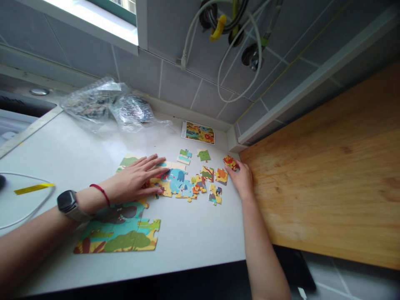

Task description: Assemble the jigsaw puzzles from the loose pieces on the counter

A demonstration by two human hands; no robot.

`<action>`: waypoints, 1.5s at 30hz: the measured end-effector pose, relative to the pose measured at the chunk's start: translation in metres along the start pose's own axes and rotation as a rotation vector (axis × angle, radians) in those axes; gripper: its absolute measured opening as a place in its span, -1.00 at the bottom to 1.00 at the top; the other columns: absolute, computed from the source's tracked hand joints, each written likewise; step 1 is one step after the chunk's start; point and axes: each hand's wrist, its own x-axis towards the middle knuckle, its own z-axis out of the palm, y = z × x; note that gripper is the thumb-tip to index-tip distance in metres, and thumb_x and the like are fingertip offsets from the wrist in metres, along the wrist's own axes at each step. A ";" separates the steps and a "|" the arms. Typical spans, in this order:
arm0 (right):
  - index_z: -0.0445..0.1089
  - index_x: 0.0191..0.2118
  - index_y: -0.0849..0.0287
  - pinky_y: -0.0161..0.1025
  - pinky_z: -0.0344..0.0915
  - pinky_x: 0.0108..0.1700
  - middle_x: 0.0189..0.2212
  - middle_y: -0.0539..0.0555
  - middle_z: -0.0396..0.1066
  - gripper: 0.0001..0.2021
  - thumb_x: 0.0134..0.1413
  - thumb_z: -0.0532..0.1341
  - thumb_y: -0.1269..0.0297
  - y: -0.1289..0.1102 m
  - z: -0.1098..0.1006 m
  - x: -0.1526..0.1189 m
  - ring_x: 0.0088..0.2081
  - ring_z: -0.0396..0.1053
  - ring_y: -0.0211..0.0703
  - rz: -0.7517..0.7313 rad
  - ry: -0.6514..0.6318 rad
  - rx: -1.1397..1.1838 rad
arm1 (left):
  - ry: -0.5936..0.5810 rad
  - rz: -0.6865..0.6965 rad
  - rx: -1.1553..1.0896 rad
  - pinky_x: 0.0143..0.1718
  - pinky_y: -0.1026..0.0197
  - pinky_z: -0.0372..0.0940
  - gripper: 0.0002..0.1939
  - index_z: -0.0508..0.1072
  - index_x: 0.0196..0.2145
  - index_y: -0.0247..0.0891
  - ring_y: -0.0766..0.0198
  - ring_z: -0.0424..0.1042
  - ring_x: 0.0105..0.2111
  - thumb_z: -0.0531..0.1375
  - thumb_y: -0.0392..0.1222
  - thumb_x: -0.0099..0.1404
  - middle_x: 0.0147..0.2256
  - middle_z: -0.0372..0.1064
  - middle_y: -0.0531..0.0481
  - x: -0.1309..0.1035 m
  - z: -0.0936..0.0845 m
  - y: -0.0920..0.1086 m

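A partly joined jigsaw puzzle [125, 233] with animals and greenery lies on the white counter. My left hand [140, 177] rests flat across its upper part, fingers spread, palm down. At the right, my right hand [240, 175] pinches a red and yellow puzzle piece [229, 162] at the counter's right side. Loose pieces lie between the hands: a green one [204, 155], a green and blue one [184, 156], an orange one [221, 176] and a yellow one with a dark bird [215, 194]. A small picture card [198, 132] of the scene lies behind them.
Clear plastic bags [93, 104] with pieces inside lie at the back left, near a sink [28, 102]. A white cable [34, 212] with a yellow tag is at the left. A wooden panel [337, 175] borders the right side.
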 end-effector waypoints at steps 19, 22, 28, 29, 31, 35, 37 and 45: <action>0.67 -0.03 0.12 0.12 0.45 0.14 -0.01 0.27 0.66 -0.60 0.08 0.38 0.02 0.006 -0.001 0.007 0.02 0.58 0.24 -0.034 -0.016 0.185 | -0.021 0.055 -0.026 0.38 -0.42 0.13 -0.13 0.29 0.42 0.12 -0.35 0.12 0.44 0.32 0.43 0.26 0.48 0.09 -0.18 -0.003 -0.013 -0.002; 0.68 -0.04 0.11 0.14 0.44 0.15 0.02 0.27 0.65 -0.63 0.09 0.38 0.05 0.004 -0.003 0.005 0.05 0.58 0.28 0.001 -0.024 0.187 | -0.028 0.041 -0.016 0.38 -0.44 0.11 -0.14 0.31 0.41 0.07 -0.38 0.12 0.43 0.33 0.38 0.26 0.47 0.10 -0.21 -0.003 -0.014 0.001; 0.64 0.00 0.19 0.15 0.46 0.10 -0.04 0.33 0.65 -0.55 0.04 0.39 0.03 0.005 -0.002 0.008 -0.02 0.59 0.25 -0.016 0.027 0.243 | -0.009 0.027 -0.008 0.35 -0.42 0.16 -0.18 0.38 0.36 0.04 -0.36 0.21 0.38 0.37 0.33 0.23 0.44 0.16 -0.22 -0.004 -0.019 0.005; 0.63 -0.03 0.20 0.13 0.46 0.09 -0.04 0.33 0.64 -0.56 0.05 0.38 0.02 0.005 0.000 0.009 -0.03 0.59 0.22 -0.034 0.043 0.300 | -0.014 0.027 -0.004 0.34 -0.40 0.17 -0.20 0.39 0.35 0.04 -0.35 0.23 0.37 0.37 0.32 0.23 0.43 0.17 -0.22 -0.004 -0.020 0.004; 0.60 -0.10 0.21 0.11 0.48 0.06 -0.07 0.32 0.63 -0.58 0.05 0.36 -0.03 0.003 0.003 0.010 -0.07 0.58 0.16 -0.026 0.066 0.444 | -0.027 0.026 0.000 0.33 -0.38 0.20 -0.23 0.42 0.32 0.04 -0.33 0.27 0.35 0.37 0.32 0.24 0.42 0.18 -0.22 -0.006 -0.022 0.002; 0.53 -0.20 0.17 0.06 0.51 0.01 -0.19 0.21 0.61 -0.60 -0.02 0.43 -0.06 -0.016 0.001 0.003 -0.15 0.56 0.05 0.052 0.039 0.747 | -0.032 0.022 -0.001 0.32 -0.40 0.20 -0.30 0.41 0.32 0.03 -0.35 0.23 0.37 0.31 0.31 0.32 0.44 0.15 -0.23 -0.011 -0.020 -0.003; 0.54 -0.16 0.12 0.03 0.51 0.01 -0.17 0.15 0.60 -0.60 0.00 0.45 -0.05 -0.034 -0.003 -0.009 -0.14 0.54 0.01 0.042 -0.098 0.886 | -0.011 0.032 -0.004 0.33 -0.41 0.18 -0.30 0.38 0.35 0.02 -0.36 0.21 0.39 0.30 0.29 0.35 0.44 0.14 -0.24 -0.013 -0.017 -0.004; 0.64 -0.23 0.03 -0.03 0.51 -0.08 -0.24 0.11 0.53 -0.74 0.25 0.37 -0.04 -0.125 -0.004 -0.061 -0.20 0.51 -0.06 -0.382 -0.850 1.017 | 0.004 0.048 0.009 0.30 -0.35 0.22 -0.31 0.40 0.32 0.01 -0.33 0.23 0.37 0.34 0.25 0.32 0.42 0.17 -0.26 -0.012 -0.016 -0.003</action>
